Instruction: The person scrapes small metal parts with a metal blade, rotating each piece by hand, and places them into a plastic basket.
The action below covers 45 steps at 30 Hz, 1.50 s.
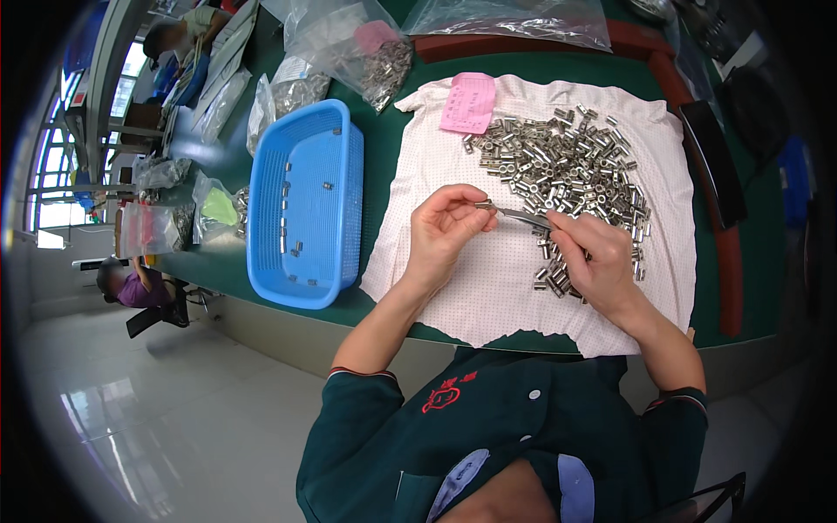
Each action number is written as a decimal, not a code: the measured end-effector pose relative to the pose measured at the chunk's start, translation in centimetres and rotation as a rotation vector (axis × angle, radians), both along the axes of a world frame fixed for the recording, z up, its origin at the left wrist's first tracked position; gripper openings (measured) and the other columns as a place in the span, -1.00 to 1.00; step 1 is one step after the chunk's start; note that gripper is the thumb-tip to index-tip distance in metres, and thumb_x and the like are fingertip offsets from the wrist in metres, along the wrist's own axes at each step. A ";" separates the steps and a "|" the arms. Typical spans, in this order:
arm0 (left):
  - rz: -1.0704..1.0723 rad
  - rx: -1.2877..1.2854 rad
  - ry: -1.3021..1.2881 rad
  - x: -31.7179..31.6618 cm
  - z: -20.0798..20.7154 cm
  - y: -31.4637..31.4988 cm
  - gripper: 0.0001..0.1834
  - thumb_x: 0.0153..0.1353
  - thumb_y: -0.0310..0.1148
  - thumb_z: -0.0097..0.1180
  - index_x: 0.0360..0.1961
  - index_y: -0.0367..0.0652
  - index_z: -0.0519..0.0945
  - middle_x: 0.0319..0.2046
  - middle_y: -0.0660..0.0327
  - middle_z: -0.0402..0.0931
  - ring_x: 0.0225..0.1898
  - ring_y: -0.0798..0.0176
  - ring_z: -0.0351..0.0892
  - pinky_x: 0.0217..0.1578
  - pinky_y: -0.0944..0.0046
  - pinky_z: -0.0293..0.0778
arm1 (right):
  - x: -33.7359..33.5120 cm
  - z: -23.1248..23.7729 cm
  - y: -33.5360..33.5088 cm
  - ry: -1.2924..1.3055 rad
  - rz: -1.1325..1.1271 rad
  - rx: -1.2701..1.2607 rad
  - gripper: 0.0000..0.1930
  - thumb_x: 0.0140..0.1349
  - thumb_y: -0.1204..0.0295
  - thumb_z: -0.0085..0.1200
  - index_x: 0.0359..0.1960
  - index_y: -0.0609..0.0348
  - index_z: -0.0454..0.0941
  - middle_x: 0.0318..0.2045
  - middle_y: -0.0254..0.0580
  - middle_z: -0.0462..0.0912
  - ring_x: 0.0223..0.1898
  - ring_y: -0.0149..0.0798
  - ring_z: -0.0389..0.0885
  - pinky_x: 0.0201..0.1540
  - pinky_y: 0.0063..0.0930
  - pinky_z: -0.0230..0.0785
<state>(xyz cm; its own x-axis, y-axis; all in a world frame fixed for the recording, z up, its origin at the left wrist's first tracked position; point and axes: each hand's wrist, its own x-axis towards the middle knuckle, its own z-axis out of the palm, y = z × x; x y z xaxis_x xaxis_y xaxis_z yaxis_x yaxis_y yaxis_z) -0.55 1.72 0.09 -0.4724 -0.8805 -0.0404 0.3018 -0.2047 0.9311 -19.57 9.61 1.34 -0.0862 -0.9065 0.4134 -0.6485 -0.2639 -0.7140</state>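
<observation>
My left hand (443, 231) pinches a small silvery metal sleeve (485, 205) between thumb and fingertips. In my right hand (600, 261) is a slim grey metal tool (525, 217), perhaps a knife or tweezers; my fingers cover its rear end. Its tip reaches the sleeve at my left fingertips. Just beyond my hands, a heap of short shiny metal sleeves (571, 166) spreads over a pale dotted cloth (471, 301). Left of the cloth stands a blue plastic basket (357, 209) with several such sleeves scattered on its bottom.
A pink paper slip (469, 98) lies at the heap's far left. Beyond the basket are clear bags of metal parts (384, 74). A dark red raised edge (731, 283) and a black curved object (713, 166) border the right side. Another person (144, 288) sits far left.
</observation>
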 end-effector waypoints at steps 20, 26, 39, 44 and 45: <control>0.023 -0.031 -0.090 0.1 0.2 0.3 -0.79 0.01 -0.67 0.08 -0.27 -0.39 0.46 -0.37 0.12 0.52 -0.36 0.36 0.53 -0.26 0.45 0.46 | 0.1 0.1 0.1 -0.137 0.068 0.122 -0.87 0.01 0.51 0.09 -0.38 0.24 0.58 -0.70 -0.14 0.49 -0.75 -0.24 0.42 -0.69 -0.45 0.23; -0.027 0.082 -0.094 0.0 -0.1 0.1 -0.84 0.06 -0.62 0.04 -0.28 -0.37 0.46 -0.46 0.14 0.51 -0.46 0.38 0.50 -0.39 0.47 0.43 | -0.2 0.2 0.2 0.171 0.019 -0.025 -0.80 -0.06 0.48 0.15 -0.33 0.15 0.56 -0.73 -0.27 0.37 -0.72 -0.28 0.38 -0.69 -0.46 0.20; -0.070 0.249 -0.019 0.1 0.0 0.0 -0.86 0.12 -0.52 0.03 -0.29 -0.35 0.48 -0.51 0.14 0.52 -0.53 0.39 0.49 -0.45 0.46 0.42 | -0.7 -0.3 -0.3 0.397 -0.004 -0.226 -0.67 -0.17 0.51 0.20 -0.26 0.19 0.56 -0.68 -0.34 0.36 -0.64 -0.33 0.36 -0.60 -0.47 0.18; -0.103 0.251 -0.009 0.5 -0.2 -0.2 -0.86 0.13 -0.49 0.03 -0.30 -0.34 0.49 -0.52 0.14 0.52 -0.55 0.39 0.47 -0.47 0.46 0.40 | -0.6 -0.1 -0.3 0.420 0.006 -0.224 -0.66 -0.18 0.50 0.21 -0.26 0.18 0.56 -0.67 -0.35 0.36 -0.62 -0.35 0.37 -0.59 -0.49 0.18; -0.109 0.263 -0.002 0.6 -0.2 -0.2 -0.85 0.13 -0.48 0.03 -0.30 -0.33 0.50 -0.52 0.14 0.52 -0.55 0.39 0.47 -0.48 0.46 0.39 | -0.6 -0.1 -0.3 0.425 0.006 -0.222 -0.66 -0.19 0.50 0.21 -0.25 0.18 0.56 -0.67 -0.35 0.36 -0.61 -0.35 0.37 -0.58 -0.49 0.17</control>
<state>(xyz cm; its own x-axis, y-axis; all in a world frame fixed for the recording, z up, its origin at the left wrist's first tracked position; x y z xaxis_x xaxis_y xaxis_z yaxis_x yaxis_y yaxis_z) 0.03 1.50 -0.14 -0.5632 -0.7837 -0.2617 0.2631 -0.4704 0.8423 -20.14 9.31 1.28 0.1373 -0.7920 0.5948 -0.8691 -0.3845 -0.3113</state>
